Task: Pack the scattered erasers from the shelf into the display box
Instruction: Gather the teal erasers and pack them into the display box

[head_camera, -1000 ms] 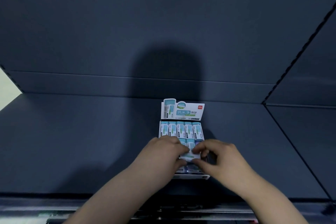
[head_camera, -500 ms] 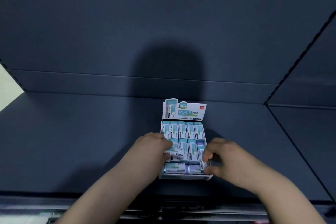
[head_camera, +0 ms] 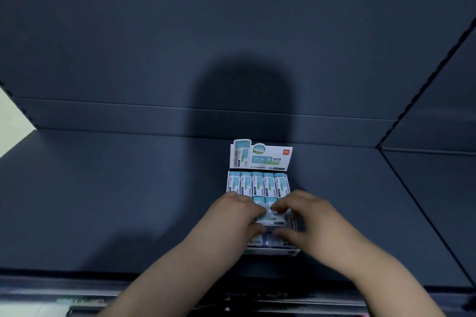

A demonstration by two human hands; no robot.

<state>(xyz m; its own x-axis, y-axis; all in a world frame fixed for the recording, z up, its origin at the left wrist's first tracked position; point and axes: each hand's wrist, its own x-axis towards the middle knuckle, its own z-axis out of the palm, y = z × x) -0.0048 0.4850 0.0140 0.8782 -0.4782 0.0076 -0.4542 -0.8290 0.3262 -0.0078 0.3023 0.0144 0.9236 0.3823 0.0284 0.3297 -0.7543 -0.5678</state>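
Together the left hand [head_camera: 235, 216] and right hand [head_camera: 310, 219] pinch one eraser [head_camera: 271, 218] with bent fingers, over the near part of the box [head_camera: 260, 156] on the shelf [head_camera: 128, 201].

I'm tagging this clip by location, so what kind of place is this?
Probably a shop or stockroom: a dark shelf with a perforated upright, and a branded display box of wrapped erasers.
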